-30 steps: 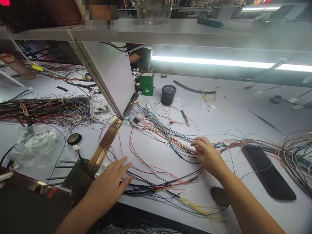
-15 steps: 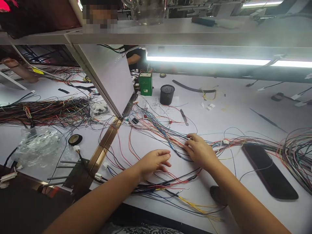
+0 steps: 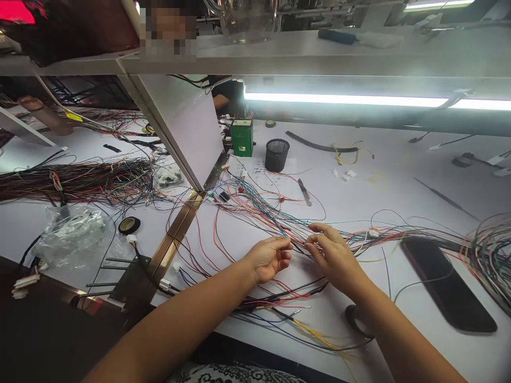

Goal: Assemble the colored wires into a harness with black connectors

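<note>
A long bundle of thin coloured wires [image 3: 261, 213] runs across the white table under both of my hands. My left hand [image 3: 271, 259] is closed in a pinch at the bundle, its thumb and forefinger meeting at a blue wire [image 3: 282, 232]. Close to its right, my right hand [image 3: 335, 258] is over the same bundle with thumb and fingers apart. Its lower fingers are partly hidden. Nearer to me lies a thicker black-sleeved cable bundle [image 3: 279, 295], with yellow wires [image 3: 315, 334] fanning out at its right end.
A black phone-like slab [image 3: 447, 287] lies right of my right arm, beside coiled wires [image 3: 491, 266]. Behind stand a mesh cup [image 3: 277, 155] and a green box [image 3: 241, 138]. A tape roll [image 3: 129, 225] and a plastic bag [image 3: 80, 234] are left. A shelf [image 3: 303, 65] crosses above.
My left hand has moved right and slightly up to the wire bundle, its spread fingers closing into a pinch. My right hand stays near the same place, and the view has shifted slightly.
</note>
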A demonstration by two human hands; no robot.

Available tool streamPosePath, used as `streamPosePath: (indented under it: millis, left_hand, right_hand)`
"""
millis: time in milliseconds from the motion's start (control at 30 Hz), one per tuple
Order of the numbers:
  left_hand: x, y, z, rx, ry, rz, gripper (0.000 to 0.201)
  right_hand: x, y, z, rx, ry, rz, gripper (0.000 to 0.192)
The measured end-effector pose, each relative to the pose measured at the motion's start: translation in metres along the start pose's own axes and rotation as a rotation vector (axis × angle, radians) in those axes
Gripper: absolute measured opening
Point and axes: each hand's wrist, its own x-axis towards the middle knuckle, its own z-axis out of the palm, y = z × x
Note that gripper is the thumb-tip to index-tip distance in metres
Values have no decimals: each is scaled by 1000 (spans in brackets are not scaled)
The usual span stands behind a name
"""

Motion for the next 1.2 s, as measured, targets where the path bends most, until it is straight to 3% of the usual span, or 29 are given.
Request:
streamPosePath:
  millis: [133,200,367,500,633,833,1000,1200]
  left_hand:
    - [2,0,-1,24,54,54,9]
    - [2,-1,-3,33,63,82,11]
    - [5,-2,-3,121,-4,68,21]
    - [5,-3,-3,200,-1,109,24]
    - [2,-3,-4,200,-16,136,18]
    - [3,-1,0,82,-107,18,11]
    - [7,-3,0,63,-145,-20,14]
    - [7,-6,-1,46,-142,50,23]
  right_hand:
    - [4,6,-1,-126,141,98,19]
    - [5,6,-2,-112,152,92,18]
    - [4,-1,-3,-19,118,39,18]
    - [-1,0,-4,-149,89,-13,22]
    - [-4,-1,-5,-223,46,86,26]
    - [0,-13,-5,67,-16,62,20]
    - [-5,-10,0,147,-41,16,18]
    - [-8,-14,-1,-118,-38,-82,21]
